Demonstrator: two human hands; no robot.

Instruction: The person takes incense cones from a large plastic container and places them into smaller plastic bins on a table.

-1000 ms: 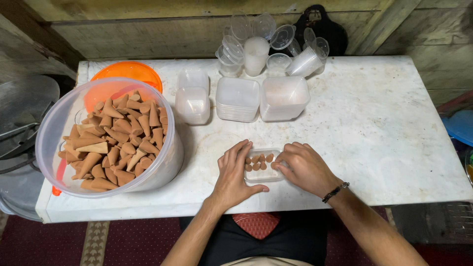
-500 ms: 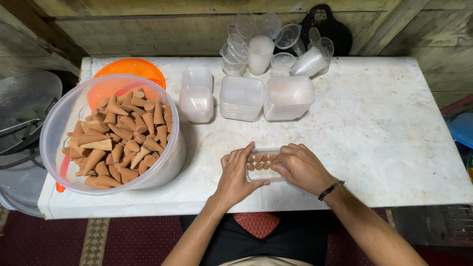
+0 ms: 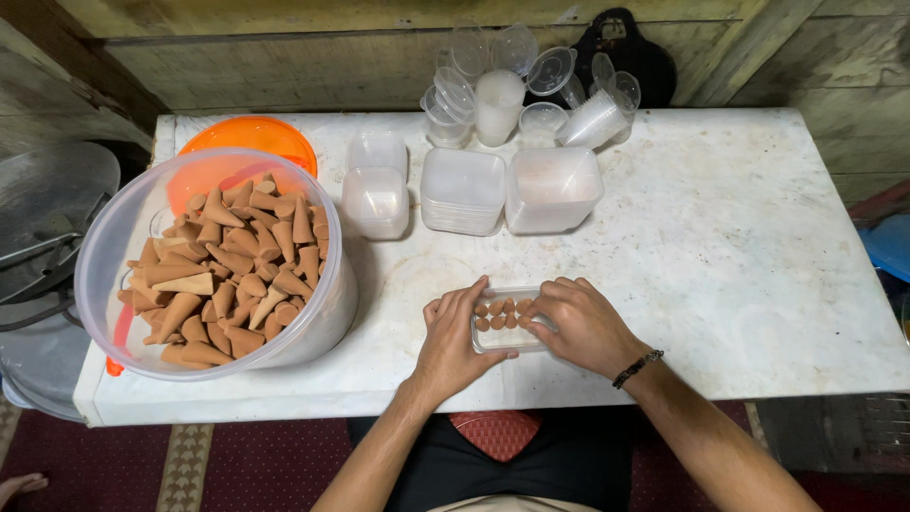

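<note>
Small clear tray (image 3: 507,334) of brown cones (image 3: 500,314) held between both hands near the table's front edge (image 3: 569,387).

Left hand (image 3: 453,343) fingers curled against the tray's left wall; right hand (image 3: 580,324) fingertips pressed on a cone at its right end. Bare marble (image 3: 739,256) is seen beyond the right fingers; stacked tubs (image 3: 462,190) ahead; large cone bucket (image 3: 213,261) well left.

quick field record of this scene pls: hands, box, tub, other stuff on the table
left hand: cupped on left side of small clear box
right hand: fingertips at the box's right end
box contents: brown cones in rows, partly filled
big clear tub: heaped with brown cones, table's left
orange lid: behind tub
empty clear boxes: stacked mid-table
plastic cups: at far edge
table: white marble top
</note>
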